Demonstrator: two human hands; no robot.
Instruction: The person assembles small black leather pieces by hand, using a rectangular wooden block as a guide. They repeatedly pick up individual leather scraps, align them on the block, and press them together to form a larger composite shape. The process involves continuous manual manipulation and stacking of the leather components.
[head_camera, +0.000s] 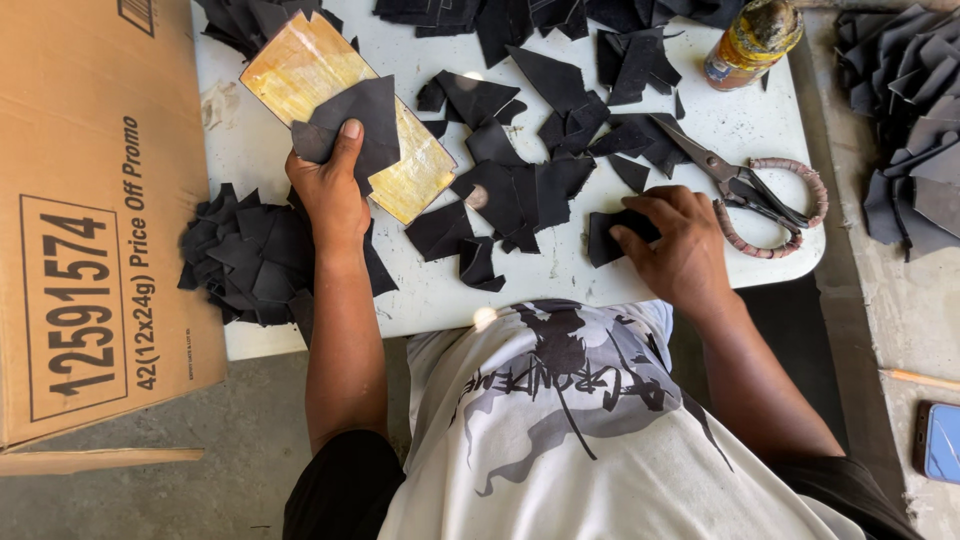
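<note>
From the head view, the left hand (328, 190) pins a dark grey, roughly four-sided piece of leather (352, 125) with its thumb against a worn yellowish rectangular template card (415, 175), at about ten o'clock on the white tabletop (560, 270). The right hand (678, 240), at four o'clock, closes its fingers on a small black offcut (606, 236) just beside the cord-wrapped scissors (750, 192). It looks like the matching-to-template step; the next move calls for squaring the edges.
</note>
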